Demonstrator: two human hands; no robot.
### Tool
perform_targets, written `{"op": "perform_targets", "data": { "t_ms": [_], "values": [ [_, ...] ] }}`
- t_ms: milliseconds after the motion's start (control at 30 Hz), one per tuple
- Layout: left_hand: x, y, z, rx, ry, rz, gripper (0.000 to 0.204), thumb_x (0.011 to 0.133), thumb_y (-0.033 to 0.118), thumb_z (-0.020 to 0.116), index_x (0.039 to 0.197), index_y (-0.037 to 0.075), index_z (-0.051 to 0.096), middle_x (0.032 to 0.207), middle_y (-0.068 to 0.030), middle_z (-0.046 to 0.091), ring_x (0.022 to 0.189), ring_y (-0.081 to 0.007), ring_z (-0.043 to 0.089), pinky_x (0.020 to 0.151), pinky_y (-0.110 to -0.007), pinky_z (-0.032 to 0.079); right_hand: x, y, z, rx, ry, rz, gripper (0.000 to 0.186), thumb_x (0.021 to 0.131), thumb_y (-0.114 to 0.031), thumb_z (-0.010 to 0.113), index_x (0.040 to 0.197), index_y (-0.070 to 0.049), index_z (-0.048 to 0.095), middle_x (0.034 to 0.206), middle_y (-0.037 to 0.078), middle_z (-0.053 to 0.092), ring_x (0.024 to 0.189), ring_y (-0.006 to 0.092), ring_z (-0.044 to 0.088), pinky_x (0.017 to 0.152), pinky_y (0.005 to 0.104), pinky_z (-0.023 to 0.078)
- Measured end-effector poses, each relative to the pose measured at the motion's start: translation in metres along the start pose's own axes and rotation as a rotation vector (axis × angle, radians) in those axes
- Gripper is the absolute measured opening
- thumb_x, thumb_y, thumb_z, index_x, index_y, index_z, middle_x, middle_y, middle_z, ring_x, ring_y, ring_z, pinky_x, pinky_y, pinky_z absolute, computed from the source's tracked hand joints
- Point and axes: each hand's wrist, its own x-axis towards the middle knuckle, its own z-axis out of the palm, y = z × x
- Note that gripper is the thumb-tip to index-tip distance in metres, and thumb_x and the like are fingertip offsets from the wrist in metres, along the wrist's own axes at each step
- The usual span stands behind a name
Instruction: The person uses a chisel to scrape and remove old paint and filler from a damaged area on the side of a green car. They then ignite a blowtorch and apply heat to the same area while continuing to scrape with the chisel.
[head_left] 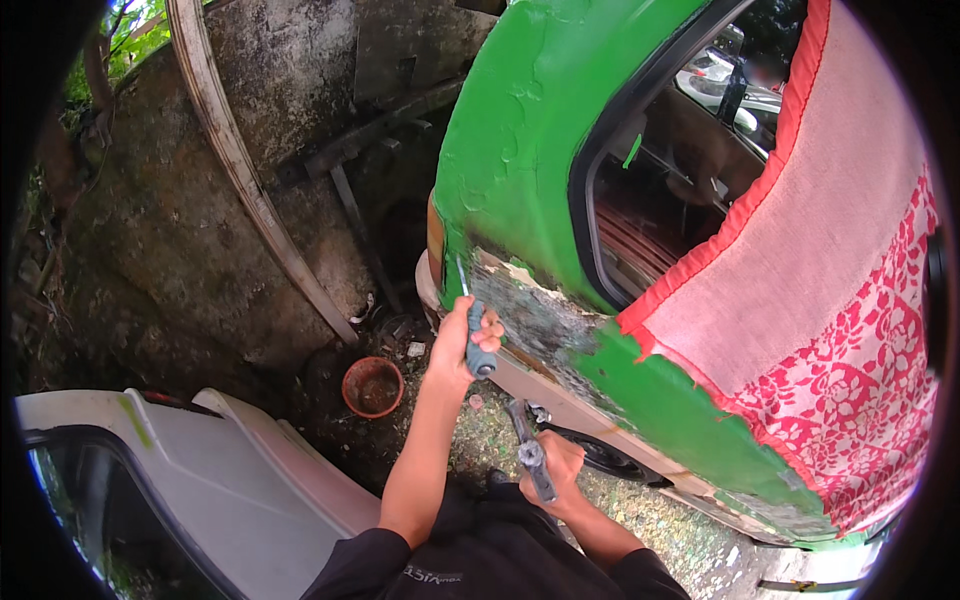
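Two hand tools are out: one, a screwdriver-like tool (481, 358) with a grey handle and thin shaft, points at the edge of the green car body (515, 130), beside a stripped, mottled patch (540, 318); whether its tip touches the paint is hard to tell. The left hand (457, 338) is wrapped around its handle. Lower and apart from it, the right hand (563, 463) grasps a grey metal hammer-like tool (530, 456). The step in hand looks like loosening coating along that edge; the next move seems to call for seating the tip firmly and steadying the handle for a square tap. Farther out, a red-and-white cloth (740, 310) drapes the car, a terracotta pot (373, 412) sits leftward, and a whitish vehicle (230, 470) stands at lower left.
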Motion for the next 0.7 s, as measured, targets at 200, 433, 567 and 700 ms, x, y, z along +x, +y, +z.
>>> {"op": "perform_targets", "data": {
  "t_ms": [200,433,567,700],
  "values": [
    [-0.021,-0.016,0.016,0.155,-0.008,-0.005,0.024,0.103,0.026,0.045,0.09,0.006,0.041,0.066,-0.0044,0.042,0.043,-0.009,0.035,0.035,-0.025,0.034,-0.003,0.009,0.012,0.006,0.0,0.085,0.013,0.061,0.003,0.058,0.072,0.0,0.052,0.057,0.012,0.047,0.046,0.0309,0.049,0.044,0.0389,0.037],
    [-0.038,-0.023,0.03,0.23,-0.021,0.004,0.023,0.103,0.025,0.045,0.089,0.006,0.041,0.066,-0.0042,0.042,0.041,-0.0084,0.034,0.033,-0.024,0.033,-0.01,0.009,0.02,-0.009,0.014,0.122,0.013,0.061,0.005,0.057,0.072,-0.001,0.052,0.056,0.012,0.046,0.044,0.0301,0.048,0.044,0.0384,0.036],
    [-0.037,-0.023,0.032,0.269,-0.015,0.019,0.024,0.103,0.025,0.045,0.088,0.006,0.042,0.066,-0.0039,0.041,0.041,-0.0083,0.034,0.033,-0.024,0.032,-0.011,0.006,0.02,-0.011,0.029,0.146,0.013,0.062,0.006,0.057,0.073,0.0,0.052,0.055,0.012,0.046,0.044,0.0298,0.047,0.044,0.0388,0.036],
    [-0.033,-0.016,0.026,0.231,-0.068,-0.026,0.03,0.104,0.026,0.042,0.083,0.006,0.039,0.065,-0.0047,0.044,0.042,-0.0096,0.035,0.037,-0.027,0.033,-0.007,-0.001,0.011,0.003,0.0,0.047,0.011,0.065,0.002,0.06,0.073,-0.001,0.053,0.055,0.01,0.046,0.044,0.0287,0.047,0.044,0.0379,0.037]
  ]
}}
